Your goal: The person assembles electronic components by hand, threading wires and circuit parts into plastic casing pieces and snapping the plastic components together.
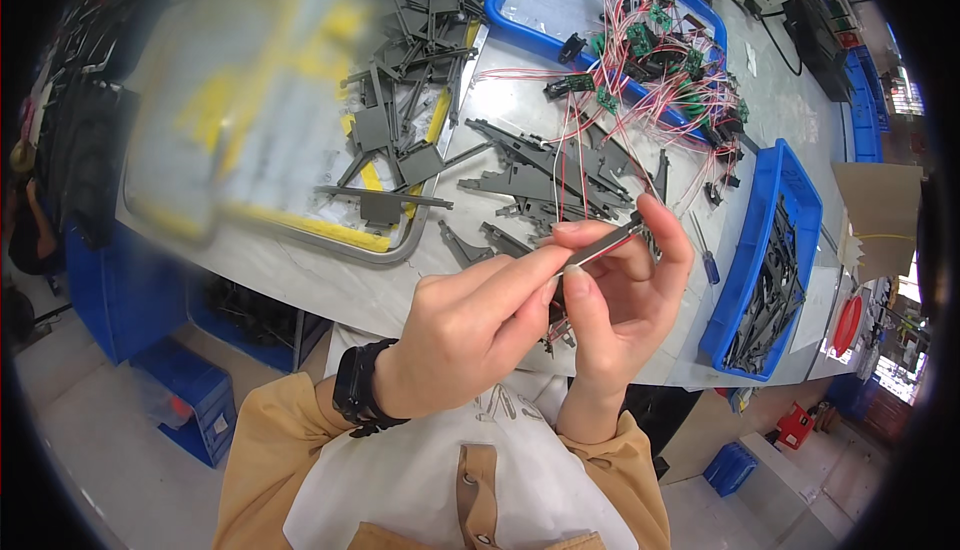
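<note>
A narrow dark grey plastic part (606,241) is held slantwise between my two hands above the table edge. My left hand (462,318), with a black watch on its wrist, pinches the part's near end between closed fingers. My right hand (625,322) curls around the part from the other side, thumb and fingers gripping it. Thin red and white wires (565,165) run by the part and up toward the far bin. More wire ends hang below my fingers, partly hidden. Just beyond my hands lies a heap of dark grey plastic parts (535,175).
A metal-rimmed tray (425,240) at left holds more grey plastic pieces; a blurred pale and yellow shape covers part of it. Far off, a blue bin (535,40) bears green circuit boards with wires. At right stand a screwdriver-like tool (709,265) and a blue bin (722,335) of dark strips.
</note>
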{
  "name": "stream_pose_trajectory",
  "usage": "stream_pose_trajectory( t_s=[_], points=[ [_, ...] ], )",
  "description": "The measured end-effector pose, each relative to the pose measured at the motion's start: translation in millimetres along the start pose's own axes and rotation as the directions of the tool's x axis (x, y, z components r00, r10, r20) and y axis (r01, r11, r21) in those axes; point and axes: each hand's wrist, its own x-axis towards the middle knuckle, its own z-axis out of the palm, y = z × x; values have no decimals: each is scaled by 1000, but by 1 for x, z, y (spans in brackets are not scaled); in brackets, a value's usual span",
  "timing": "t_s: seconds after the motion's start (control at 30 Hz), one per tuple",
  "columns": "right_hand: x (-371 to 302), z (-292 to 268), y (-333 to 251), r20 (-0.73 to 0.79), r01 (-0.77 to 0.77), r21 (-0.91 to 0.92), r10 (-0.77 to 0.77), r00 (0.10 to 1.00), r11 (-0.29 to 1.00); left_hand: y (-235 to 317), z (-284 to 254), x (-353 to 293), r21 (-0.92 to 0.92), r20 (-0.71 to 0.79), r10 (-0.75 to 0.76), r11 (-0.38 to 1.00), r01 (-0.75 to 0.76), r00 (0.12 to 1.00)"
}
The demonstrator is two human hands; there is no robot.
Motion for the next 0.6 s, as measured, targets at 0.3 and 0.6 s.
stream_pose_trajectory(
  t_s=[0.3,0.6],
  points=[
    [-1,2,-2,13,-53,94,52,999,994,3,-3,1,38,12,-49,998,48,999],
    [-1,7,-2,-9,-29,104,30,1000,994,3,-1,1,66,-42,-4,998,6,999]
  ],
)
